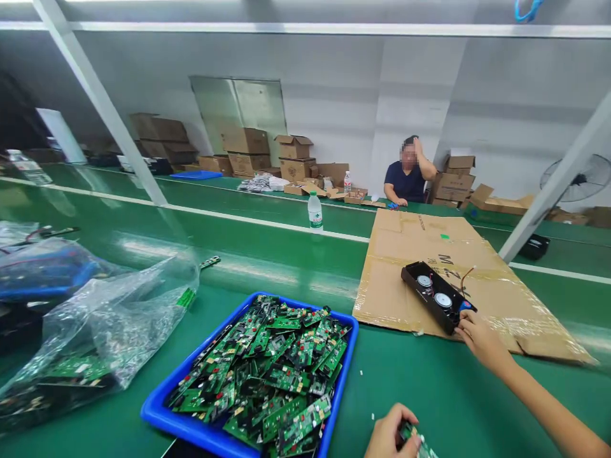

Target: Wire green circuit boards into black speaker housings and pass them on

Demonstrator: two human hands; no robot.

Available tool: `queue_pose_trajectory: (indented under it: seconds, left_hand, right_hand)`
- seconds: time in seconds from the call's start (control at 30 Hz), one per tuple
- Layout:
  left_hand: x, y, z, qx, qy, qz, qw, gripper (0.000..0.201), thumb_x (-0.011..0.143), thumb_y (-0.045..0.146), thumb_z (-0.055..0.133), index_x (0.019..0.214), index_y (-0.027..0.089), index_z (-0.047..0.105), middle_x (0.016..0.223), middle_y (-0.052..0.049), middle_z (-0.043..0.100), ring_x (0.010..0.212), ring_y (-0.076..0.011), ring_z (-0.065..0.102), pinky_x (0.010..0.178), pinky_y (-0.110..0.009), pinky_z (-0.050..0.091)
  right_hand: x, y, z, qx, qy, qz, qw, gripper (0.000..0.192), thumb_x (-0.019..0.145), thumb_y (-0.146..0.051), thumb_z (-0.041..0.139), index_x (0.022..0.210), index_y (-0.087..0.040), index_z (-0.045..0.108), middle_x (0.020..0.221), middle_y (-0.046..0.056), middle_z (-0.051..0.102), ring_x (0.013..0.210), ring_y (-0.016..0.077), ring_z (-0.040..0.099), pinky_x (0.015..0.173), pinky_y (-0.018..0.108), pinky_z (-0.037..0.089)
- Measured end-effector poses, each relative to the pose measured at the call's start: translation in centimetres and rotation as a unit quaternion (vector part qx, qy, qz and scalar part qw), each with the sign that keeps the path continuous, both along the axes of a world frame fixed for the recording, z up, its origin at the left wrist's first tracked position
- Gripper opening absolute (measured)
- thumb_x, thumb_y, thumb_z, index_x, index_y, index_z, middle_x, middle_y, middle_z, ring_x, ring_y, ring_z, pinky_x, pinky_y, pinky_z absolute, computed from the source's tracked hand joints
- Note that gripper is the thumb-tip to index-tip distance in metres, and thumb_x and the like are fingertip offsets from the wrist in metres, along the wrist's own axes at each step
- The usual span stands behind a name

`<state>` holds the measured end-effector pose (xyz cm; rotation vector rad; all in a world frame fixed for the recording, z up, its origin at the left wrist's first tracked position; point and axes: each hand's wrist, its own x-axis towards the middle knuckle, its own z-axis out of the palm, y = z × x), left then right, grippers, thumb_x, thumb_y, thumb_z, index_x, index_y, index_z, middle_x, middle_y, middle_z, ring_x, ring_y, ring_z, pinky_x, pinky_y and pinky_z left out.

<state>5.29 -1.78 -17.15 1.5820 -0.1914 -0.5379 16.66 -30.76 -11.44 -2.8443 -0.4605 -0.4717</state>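
on the cardboard sheet (477,254), the speaker housing (436,296) touches the right hand (480,337).

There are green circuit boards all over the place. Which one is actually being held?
The board at the bottom edge, gripped in the left hand. The rest lie loose in the blue tray or inside the plastic bag, touched by no hand.

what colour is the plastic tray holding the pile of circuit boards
Bright blue: the rectangular plastic tray shows best in the head view, piled with green circuit boards.

Grey walls (334,95), stacked cardboard boxes (245,149)
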Motion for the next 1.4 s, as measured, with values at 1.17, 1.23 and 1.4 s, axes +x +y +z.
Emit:
queue_pose_trajectory:
  seconds: [1.17, 1.23, 1.4]
  left_hand:
    - [0.3, 1.4, 4.9, -0.186, 0.101, 0.244, 0.946, 0.045, 0.057, 0.021, 0.079, 0.097, 0.013, 0.059, 0.077, -0.002, 0.063, 0.066, -0.0118, 0.063, 0.059, -0.019, 0.053]
    - [0.5, 1.6, 4.9, -0.205, 0.117, 0.241, 0.941, 0.038, 0.055, 0.019, 0.08, 0.088, 0.012, 0.06, 0.075, -0.001, 0.063, 0.066, -0.0108, 0.063, 0.06, -0.018, 0.053]
    - [0.3, 2.0, 5.2, -0.247, 0.168, 0.215, 0.93, 0.033, 0.056, 0.02, 0.08, 0.076, 0.015, 0.054, 0.074, 0.0, 0.062, 0.068, -0.0131, 0.063, 0.056, -0.019, 0.051]
  right_hand:
    - [-15.7, -2.1, 2.7, -0.127, -0.03, 0.087, 0.988, 0.033, 0.077, -0.003, 0.055, 0.105, -0.019, 0.059, 0.131, 0.006, 0.047, 0.126, 0.0262, 0.035, 0.099, 0.046, 0.033]
    - [-15.0, -1.8, 3.1, -0.141, -0.024, 0.105, 0.984, 0.021, 0.073, -0.002, 0.062, 0.088, -0.017, 0.061, 0.111, 0.006, 0.06, 0.113, 0.0239, 0.046, 0.096, 0.044, 0.032]
    - [-16.1, 0.1, 3.9, -0.143, -0.009, 0.119, 0.983, 0.023, 0.065, -0.02, 0.08, 0.07, -0.017, 0.058, 0.071, 0.001, 0.06, 0.08, 0.0186, 0.051, 0.08, 0.037, 0.031]
